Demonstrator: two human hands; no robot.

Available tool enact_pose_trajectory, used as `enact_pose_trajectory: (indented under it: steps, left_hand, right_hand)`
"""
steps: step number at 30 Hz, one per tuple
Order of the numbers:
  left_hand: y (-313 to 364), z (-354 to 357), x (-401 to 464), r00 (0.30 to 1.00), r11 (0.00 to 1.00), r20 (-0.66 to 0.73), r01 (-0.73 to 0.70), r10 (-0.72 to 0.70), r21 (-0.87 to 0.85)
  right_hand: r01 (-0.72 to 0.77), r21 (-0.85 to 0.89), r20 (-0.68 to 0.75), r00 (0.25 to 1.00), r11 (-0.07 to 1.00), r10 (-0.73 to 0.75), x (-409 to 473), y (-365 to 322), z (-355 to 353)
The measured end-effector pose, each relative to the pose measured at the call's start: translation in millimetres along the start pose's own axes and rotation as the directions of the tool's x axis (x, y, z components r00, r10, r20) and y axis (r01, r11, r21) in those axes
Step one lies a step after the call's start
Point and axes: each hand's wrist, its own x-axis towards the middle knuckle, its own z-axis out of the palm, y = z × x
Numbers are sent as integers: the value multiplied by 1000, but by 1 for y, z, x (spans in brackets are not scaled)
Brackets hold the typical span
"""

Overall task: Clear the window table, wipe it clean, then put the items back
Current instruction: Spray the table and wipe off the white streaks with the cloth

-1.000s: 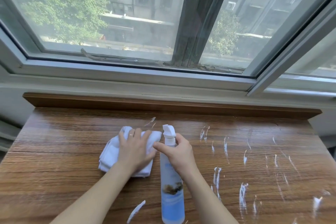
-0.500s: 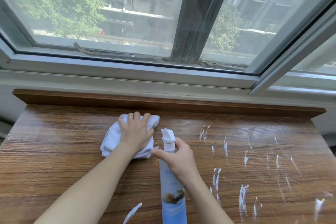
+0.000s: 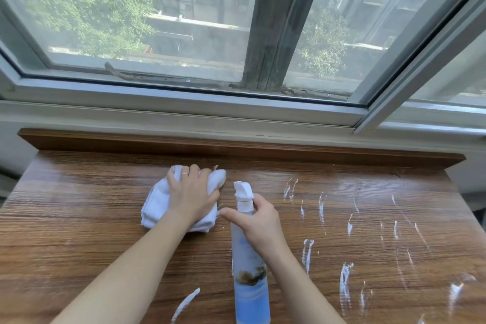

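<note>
The wooden window table (image 3: 79, 231) fills the lower view. My left hand (image 3: 190, 194) presses flat on a folded white cloth (image 3: 155, 202) near the table's back middle, fingers spread over it. My right hand (image 3: 259, 222) grips the neck of a tall blue-and-white spray bottle (image 3: 249, 289) that stands upright just right of the cloth, its white nozzle (image 3: 243, 191) pointing away. White foam streaks (image 3: 344, 281) cover the right half of the table, and one streak (image 3: 185, 304) lies near the front edge.
A raised wooden ledge (image 3: 236, 148) runs along the table's back under the white window frame (image 3: 184, 110). The glass looks out on trees and buildings. The table's left part shows bare wood.
My left hand has pushed the cloth away from me toward the back ledge. My right hand and the bottle have stayed about where they were.
</note>
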Motion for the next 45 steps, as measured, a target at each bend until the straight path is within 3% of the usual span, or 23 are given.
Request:
enact_pose_trajectory:
  steps: [9, 13, 22, 27, 37, 41, 45]
  left_hand:
    - [-5, 10, -32, 978, 996, -188, -86, 89, 26]
    - [-5, 11, -11, 987, 999, -152, -40, 43, 26]
    - [3, -3, 42, 989, 994, 100, 107, -110, 39]
    - [2, -7, 37, 991, 994, 85, 107, -108, 7]
    - [-3, 3, -27, 988, 999, -155, -16, 8, -48]
    - [-1, 5, -18, 989, 999, -149, 0, -8, -49]
    - [4, 3, 6, 994, 995, -54, 96, -97, -21]
  right_hand:
    - [4, 20, 16, 1000, 1000, -4, 6, -4, 2]
    - [4, -3, 25, 1000, 1000, -4, 6, -2, 1]
    - [8, -11, 63, 998, 1000, -8, 1, 7, -1]
    - [1, -10, 50, 999, 1000, -1, -1, 7, -2]
    - [-6, 3, 23, 1000, 1000, 6, 5, -3, 2]
    - [-14, 10, 24, 1000, 1000, 14, 8, -4, 2]
    - [-15, -1, 38, 999, 1000, 15, 8, -1, 4]
